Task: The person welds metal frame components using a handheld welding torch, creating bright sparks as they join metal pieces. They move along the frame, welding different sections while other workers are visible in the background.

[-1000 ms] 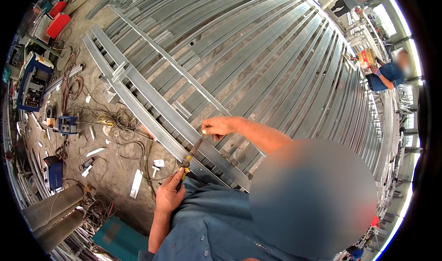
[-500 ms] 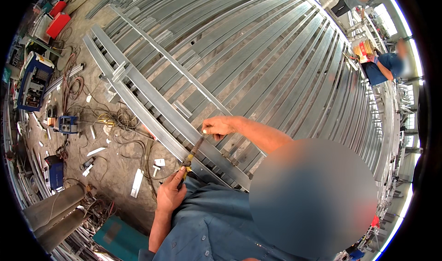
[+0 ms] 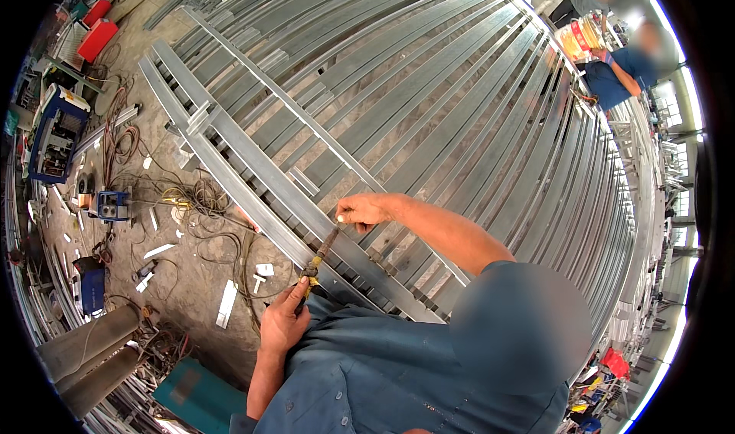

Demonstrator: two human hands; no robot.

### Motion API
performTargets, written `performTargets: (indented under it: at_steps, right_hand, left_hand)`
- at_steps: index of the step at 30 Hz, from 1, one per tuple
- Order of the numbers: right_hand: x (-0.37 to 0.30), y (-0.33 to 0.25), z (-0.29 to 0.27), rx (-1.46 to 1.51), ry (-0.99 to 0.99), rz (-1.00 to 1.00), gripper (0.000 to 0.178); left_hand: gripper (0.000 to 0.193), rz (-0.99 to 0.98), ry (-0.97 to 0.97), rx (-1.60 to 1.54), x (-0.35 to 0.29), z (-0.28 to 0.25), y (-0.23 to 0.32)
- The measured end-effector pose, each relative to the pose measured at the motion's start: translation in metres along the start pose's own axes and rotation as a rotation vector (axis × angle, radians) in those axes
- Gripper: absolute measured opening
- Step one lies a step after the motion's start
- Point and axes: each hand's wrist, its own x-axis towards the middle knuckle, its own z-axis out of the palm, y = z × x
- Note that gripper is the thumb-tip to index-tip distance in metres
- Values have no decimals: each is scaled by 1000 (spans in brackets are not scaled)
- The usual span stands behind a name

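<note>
The long bars are grey metal, smooth, with a soft shine. The thick rail is metal too, and brighter along its edges. The tool looks rough and crusty, with a dark, dull tip. The blue shirt is soft, matt cloth with creases. The floor is hard, dusty and dull. The red box looks smooth. The fat pipes look matt.

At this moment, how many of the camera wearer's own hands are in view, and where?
2: the left hand, wrapped around a yellow-handled tool, and the right hand, near that tool's tip, over the metal frame. Neither is hidden.
</note>
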Motion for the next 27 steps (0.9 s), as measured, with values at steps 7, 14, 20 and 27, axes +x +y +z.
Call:
performTargets:
  at_steps: [7,14,20,27]
  right_hand:
    - [2,5,0,18,-1,-10,27]
    - [-2,-2,1,16,-1,-21,25]
    - [3,10,1,225,-47,-80,23]
    - [11,24,-7,-100,-26,-170,24]
  left_hand:
    - [72,-13,-25,-9,-1,-2,1]
    - [71,-1,-20,-5,0,-3,4]
    - [66,-8,-23,6,-1,1,-5]
    - [68,15,-38,99,2,6,-6]
